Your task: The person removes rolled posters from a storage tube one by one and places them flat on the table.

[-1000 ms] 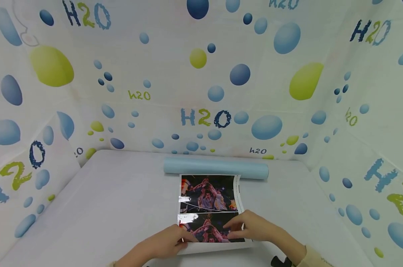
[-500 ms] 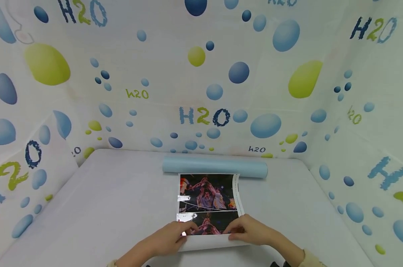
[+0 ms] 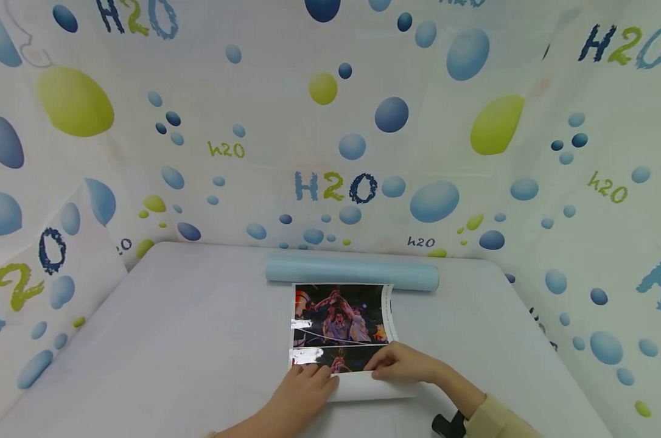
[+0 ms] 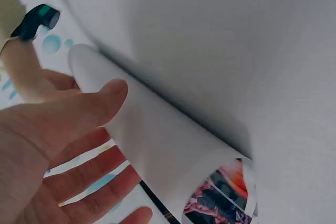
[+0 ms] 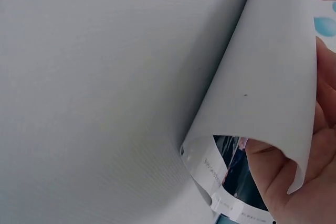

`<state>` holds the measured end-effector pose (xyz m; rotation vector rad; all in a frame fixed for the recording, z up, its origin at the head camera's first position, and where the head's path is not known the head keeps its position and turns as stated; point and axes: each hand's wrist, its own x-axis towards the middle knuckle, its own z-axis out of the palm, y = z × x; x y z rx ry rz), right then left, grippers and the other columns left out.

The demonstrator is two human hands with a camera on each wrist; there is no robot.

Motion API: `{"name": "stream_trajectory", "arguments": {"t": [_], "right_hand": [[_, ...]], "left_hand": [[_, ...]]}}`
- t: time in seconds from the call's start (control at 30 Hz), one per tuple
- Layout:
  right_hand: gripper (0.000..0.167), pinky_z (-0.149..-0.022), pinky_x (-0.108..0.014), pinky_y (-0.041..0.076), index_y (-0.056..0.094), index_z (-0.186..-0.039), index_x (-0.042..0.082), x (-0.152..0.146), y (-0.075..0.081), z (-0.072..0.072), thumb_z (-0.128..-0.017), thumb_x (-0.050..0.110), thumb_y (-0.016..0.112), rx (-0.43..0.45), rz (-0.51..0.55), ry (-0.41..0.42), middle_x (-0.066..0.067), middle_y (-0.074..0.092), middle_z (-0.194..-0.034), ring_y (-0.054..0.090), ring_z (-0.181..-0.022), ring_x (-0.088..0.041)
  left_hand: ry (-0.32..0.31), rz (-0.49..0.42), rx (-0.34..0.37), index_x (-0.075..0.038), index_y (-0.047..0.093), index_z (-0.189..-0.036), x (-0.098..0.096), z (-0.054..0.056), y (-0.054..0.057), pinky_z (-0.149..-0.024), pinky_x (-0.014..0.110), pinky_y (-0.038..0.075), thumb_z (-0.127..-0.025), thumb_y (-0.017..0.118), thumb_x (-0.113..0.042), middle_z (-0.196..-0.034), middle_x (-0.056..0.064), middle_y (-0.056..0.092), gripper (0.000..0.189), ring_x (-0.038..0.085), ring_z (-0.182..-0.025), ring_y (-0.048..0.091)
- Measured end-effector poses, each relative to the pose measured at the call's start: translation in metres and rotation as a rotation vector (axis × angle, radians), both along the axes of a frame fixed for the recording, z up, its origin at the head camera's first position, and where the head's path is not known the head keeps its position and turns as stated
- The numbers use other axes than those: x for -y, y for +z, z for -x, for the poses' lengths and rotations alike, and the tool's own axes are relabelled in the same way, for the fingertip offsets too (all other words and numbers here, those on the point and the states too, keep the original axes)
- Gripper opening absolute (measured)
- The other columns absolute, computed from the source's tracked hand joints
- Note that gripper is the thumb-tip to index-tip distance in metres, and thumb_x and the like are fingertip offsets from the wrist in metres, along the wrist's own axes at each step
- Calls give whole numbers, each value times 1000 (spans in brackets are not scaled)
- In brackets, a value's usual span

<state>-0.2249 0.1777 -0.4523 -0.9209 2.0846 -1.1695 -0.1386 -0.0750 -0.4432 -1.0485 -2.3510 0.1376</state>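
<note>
Bubble-print cloth [image 3: 254,85] backs the white bench [image 3: 199,328]. We see the left grip [image 3: 300,395], fingers extended, touching the poster [image 3: 339,319] just ahead; the right grip [image 3: 402,366] pinches its curled end [image 3: 358,387], partly hiding the lower picture [image 3: 341,358]. A black device [image 3: 449,426] nearby is cut off.

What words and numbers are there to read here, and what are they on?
"H2O": big, several times, on the white backdrop with blue and green drops; some copies are cut off.
"h2O": smaller, on that same backdrop, some cut off too.
Too small and blurred to read: the tiny print on the white-edged glossy colour photo sheet.
</note>
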Motion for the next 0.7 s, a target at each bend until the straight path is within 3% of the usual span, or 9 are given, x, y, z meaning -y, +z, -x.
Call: {"name": "stream_trajectory", "arguments": {"t": [0.1, 0.2, 0.3, 0.37, 0.47, 0.53, 0.6, 0.7], "right_hand": [[19, -62, -19, 45, 69, -100, 3, 0, -2, -1, -88, 14, 60, -6, -18, -2, 3, 65, -82, 52, -66, -2], [19, -67, -21, 48, 69, -101, 6, 0, -3, -4, -90, 18, 59, -85, -47, -15, 5, 66, -88, 56, -73, -2], [22, -76, -25, 48, 70, -100, 12, 0, -3, -10, -88, 29, 60, -291, -88, -34, 10, 65, -94, 58, -84, -3], [28, -80, -27, 48, 70, -99, 17, 1, -3, -15, -84, 40, 63, -477, -116, -40, 13, 63, -97, 56, -91, -3], [37, -79, -28, 47, 70, -98, 22, 1, -1, -21, -74, 50, 70, -736, -137, -26, 14, 59, -96, 53, -91, -6], [42, -76, -26, 47, 69, -98, 21, 1, 0, -24, -68, 51, 74, -844, -137, -13, 12, 58, -95, 52, -89, -7], [44, -74, -25, 47, 69, -99, 20, 0, 1, -26, -66, 48, 76, -888, -152, 0, 11, 59, -94, 53, -86, -6], [40, -74, -24, 48, 68, -100, 17, -2, 2, -28, -70, 41, 76, -854, -190, 16, 10, 61, -95, 56, -86, -5]], "left_hand": [[6, 22, 46, -17, 60, -85, -4, 1, -2, -48, 23, 37, -71, 67, -20, -79, -3, 51, 16, 12, -64, 48], [22, 65, 191, -16, 59, -86, -7, 2, 0, -48, 23, 40, -70, 71, -17, -79, -3, 54, 20, 12, -63, 50], [36, 65, 394, -15, 59, -95, -7, 5, 4, -53, 24, 45, -68, 74, -13, -83, -2, 54, 31, 12, -67, 53], [33, 25, 524, -15, 58, -101, -5, 9, 5, -58, 24, 47, -68, 75, -10, -85, -3, 54, 37, 11, -70, 54], [8, -57, 688, -16, 56, -107, -1, 17, 6, -64, 25, 48, -72, 72, -8, -88, -4, 55, 40, 8, -75, 54], [-10, -95, 786, -18, 56, -110, 1, 23, 7, -67, 25, 48, -75, 69, -6, -90, -6, 55, 40, 6, -78, 54], [-27, -110, 874, -19, 56, -112, 2, 28, 7, -69, 25, 47, -77, 66, -5, -92, -7, 56, 38, 5, -81, 53], [-63, -142, 1003, -16, 59, -114, 4, 35, 8, -75, 26, 47, -81, 60, -2, -97, -6, 60, 35, 5, -87, 54]]}}
